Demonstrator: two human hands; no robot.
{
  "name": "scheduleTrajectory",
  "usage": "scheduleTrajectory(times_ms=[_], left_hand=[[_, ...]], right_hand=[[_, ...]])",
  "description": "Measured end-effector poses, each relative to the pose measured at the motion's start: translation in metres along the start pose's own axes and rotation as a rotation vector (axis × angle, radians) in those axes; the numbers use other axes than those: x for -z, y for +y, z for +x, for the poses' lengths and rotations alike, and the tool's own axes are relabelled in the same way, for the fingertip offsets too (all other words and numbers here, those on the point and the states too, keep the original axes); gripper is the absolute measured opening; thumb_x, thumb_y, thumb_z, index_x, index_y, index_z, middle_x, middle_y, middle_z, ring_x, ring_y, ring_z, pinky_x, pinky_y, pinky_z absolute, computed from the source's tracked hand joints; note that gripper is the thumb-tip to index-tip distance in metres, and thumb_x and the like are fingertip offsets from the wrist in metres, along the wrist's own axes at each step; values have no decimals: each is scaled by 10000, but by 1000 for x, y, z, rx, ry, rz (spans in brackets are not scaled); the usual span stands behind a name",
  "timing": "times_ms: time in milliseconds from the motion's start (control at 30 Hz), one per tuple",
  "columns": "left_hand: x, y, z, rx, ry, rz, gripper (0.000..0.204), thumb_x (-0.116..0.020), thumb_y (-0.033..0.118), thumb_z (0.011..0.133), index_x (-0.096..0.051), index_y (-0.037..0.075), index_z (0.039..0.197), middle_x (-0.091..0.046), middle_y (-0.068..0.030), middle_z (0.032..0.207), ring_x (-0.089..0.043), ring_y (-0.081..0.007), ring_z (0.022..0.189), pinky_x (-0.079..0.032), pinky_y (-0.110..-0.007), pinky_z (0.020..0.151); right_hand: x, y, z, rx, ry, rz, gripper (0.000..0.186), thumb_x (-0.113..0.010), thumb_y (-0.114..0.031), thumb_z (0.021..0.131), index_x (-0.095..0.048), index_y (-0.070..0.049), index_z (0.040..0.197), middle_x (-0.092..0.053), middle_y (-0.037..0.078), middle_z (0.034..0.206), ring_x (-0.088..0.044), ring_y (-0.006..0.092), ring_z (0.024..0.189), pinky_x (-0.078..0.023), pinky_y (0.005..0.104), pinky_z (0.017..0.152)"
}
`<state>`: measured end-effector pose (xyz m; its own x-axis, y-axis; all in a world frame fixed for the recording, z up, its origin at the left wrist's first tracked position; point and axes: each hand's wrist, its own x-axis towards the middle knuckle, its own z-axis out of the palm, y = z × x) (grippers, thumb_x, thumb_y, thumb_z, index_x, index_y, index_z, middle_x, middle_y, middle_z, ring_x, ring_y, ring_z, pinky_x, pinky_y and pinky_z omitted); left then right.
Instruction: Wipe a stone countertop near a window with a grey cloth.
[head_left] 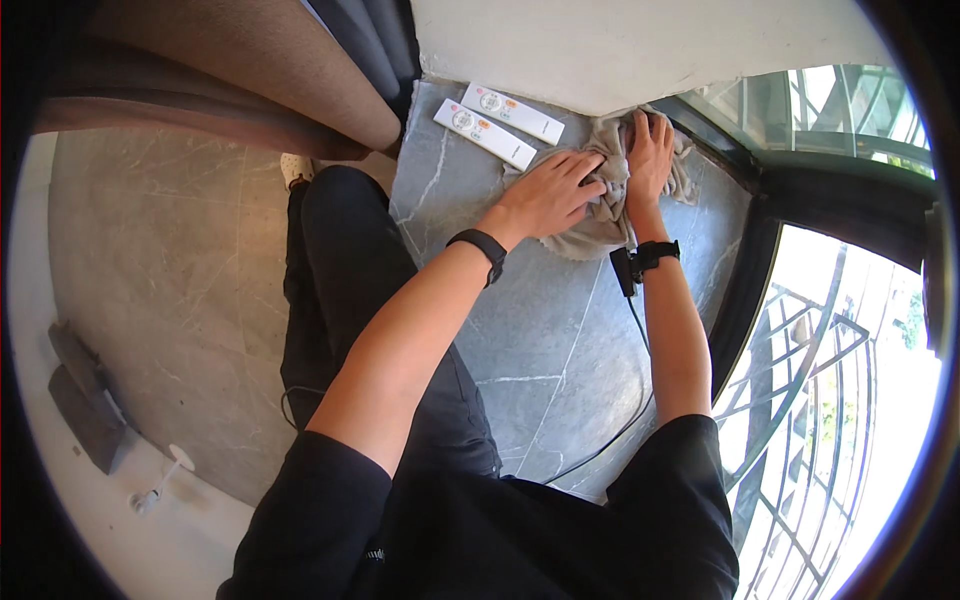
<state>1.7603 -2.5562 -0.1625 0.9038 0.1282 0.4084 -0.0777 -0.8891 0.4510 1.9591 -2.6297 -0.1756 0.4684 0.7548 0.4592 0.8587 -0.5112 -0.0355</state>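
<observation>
A crumpled grey-beige cloth lies on the grey marbled ledge, near its far right corner. My left hand rests on the cloth's left part, its fingers bent into the bunched folds. Beside it, my right hand grips the upper right part, fingers curled over the fabric. Some of the cloth is hidden beneath both hands. Left of the cloth lie two slim white remote controls, one nearer and one farther, side by side and touching neither hand.
A white wall bounds the ledge at the back. Dark-framed window glass runs along the right. Brown curtains hang at the far left. A black cable trails from the device on my right wrist across the ledge.
</observation>
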Motion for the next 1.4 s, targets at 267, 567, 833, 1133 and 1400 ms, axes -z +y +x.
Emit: scheduleTrajectory(times_ms=[267, 567, 833, 1133, 1400], left_hand=[[2, 4, 1, 44, 3, 12, 325, -654, 154, 829, -602, 73, 1140, -484, -190, 1375, -475, -357, 1276, -375, -448, 1098], [1, 2, -2, 47, 48, 0, 301, -640, 137, 832, -594, 64, 1120, -500, -188, 1342, -500, -362, 1234, -399, -459, 1067], [-7, 6, -2, 65, 47, -36, 318, -641, 127, 827, -592, 60, 1134, -508, -186, 1331, -511, -360, 1219, -409, -455, 1053], [-6, 3, -1, 31, 125, 13, 313, -679, 178, 796, -639, 90, 1094, -550, -146, 1269, -528, -326, 1218, -423, -439, 1040], [-17, 11, -9, 65, 260, 57, 202, -646, 231, 784, -670, 153, 969, -584, -72, 1116, -568, -247, 1079, -449, -394, 944]], right_hand=[[10, -1, 7, 260, -125, 115, 340, -587, -149, 896, -568, -120, 1235, -560, 96, 1207, -524, 310, 1163, -439, 432, 971], [4, -7, 5, 119, -39, 83, 288, -616, -140, 883, -608, -102, 1168, -569, 107, 1144, -528, 326, 1137, -449, 444, 941], [1, -3, -3, -36, 68, -87, 250, -655, -193, 846, -633, -107, 1079, -581, 107, 1073, -543, 320, 1096, -447, 448, 915], [-9, 16, 6, 62, 147, -175, 187, -689, -225, 823, -610, -94, 930, -604, 121, 994, -589, 329, 980, -487, 457, 826], [-22, 35, -8, 0, 88, -206, 342, -640, -215, 883, -633, -108, 1208, -610, 158, 1100, -576, 363, 1048, -480, 493, 868]])
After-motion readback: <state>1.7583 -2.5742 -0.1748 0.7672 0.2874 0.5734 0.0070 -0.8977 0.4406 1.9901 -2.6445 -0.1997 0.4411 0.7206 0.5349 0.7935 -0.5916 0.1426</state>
